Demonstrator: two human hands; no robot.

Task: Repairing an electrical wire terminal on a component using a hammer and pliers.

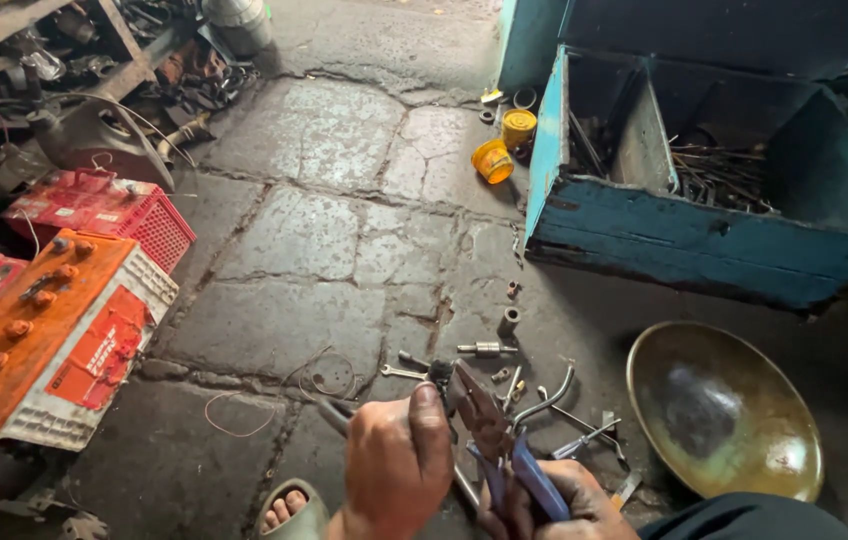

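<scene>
Floor: cracked grey stone-slab floor [304,240], oily and dark near me. Workshop corner, cluttered.

Items, as I see them via head cam:
- Orange-topped car battery w/ white ribbed case [54,340], far left, on the floor.
- Red plastic crate-like battery case [109,210], just behind the orange one.
- Battered teal-painted wooden toolbox [704,220], upper right, two compartments; the right one holds thin metal rods, can't tell what else.
- Two small yellow plastic tubs [504,145], beside the box's left end, one tipped on its side.
- Dull brass-coloured metal bowl [722,410], right, on the floor, just below the box.
- Scattered steel bolts, sockets and small spanners [504,375], on the floor between my hands and the box.
- Loose loop of thin wire [239,410], on the floor left of the hands.
- Foot in a sandal [289,510], bottom edge.

Grip:
- L hand [399,465]: fist closed round a dark steel rod-like tool, thumb on top; its tip sits beside the plier jaws.
- R hand [554,505]: wrapped round the blue-handled pliers [499,445], low centre, handles squeezed near together. Jaws point up-left; can't tell if they bite anything.
</scene>
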